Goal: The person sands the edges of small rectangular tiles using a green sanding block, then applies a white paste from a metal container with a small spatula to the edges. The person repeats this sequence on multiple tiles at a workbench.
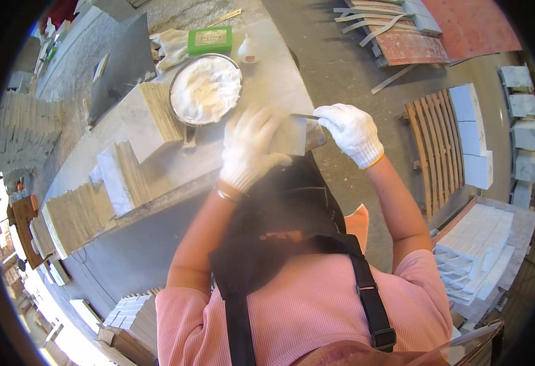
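My left hand point(246, 146), in a white knit glove, spans a pale tile point(293, 139) at the table's right end. Its fingers reach over the far part of the tile, and the thumb lies by the near edge. My right hand point(349, 129), also gloved, is closed round a thin, dark, flat tool point(304, 116); the grip hides its handle, so the exact kind is unclear. The tool's tip reaches the tile's far right corner. Just beyond my left hand, a round metal bowl point(171, 100) holds a white, paste-like mass point(206, 88).
Along the table point(218, 137) stand stacks of marble-like tiles point(148, 119). Behind the bowl are a green box point(210, 41), a white squeeze bottle point(247, 49) and a crumpled cloth point(171, 49). Wooden pallets point(435, 149) and white blocks point(471, 134) occupy the floor at right.
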Demonstrator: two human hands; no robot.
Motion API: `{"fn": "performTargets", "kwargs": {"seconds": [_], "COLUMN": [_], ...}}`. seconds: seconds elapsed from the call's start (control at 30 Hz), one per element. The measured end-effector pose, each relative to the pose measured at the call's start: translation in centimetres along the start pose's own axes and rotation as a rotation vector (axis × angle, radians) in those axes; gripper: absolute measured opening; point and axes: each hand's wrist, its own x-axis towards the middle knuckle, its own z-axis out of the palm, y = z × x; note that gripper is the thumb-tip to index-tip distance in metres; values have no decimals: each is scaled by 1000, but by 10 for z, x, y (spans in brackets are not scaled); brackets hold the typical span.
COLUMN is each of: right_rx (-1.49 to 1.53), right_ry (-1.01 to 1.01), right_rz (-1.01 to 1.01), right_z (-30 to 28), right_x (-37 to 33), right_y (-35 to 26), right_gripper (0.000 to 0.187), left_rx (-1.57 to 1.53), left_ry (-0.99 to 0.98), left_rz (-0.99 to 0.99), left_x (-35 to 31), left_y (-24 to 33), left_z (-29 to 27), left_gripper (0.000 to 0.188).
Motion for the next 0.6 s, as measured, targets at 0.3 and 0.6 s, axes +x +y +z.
{"fn": "performTargets", "kwargs": {"seconds": [0.3,0.6], "right_rx": [49,76], "right_ry": [-10,43], "right_rz": [-132,-184], "right_z": [9,24], "right_x": [8,8], "right_y": [22,21], "right_gripper": [16,18], "left_rx": [13,-5], "left_ry": [-2,-5], "left_rz": [-2,-8], "left_x": [1,2], "left_y": [-1,1], "left_z": [1,0], "left_gripper": [91,91]}}
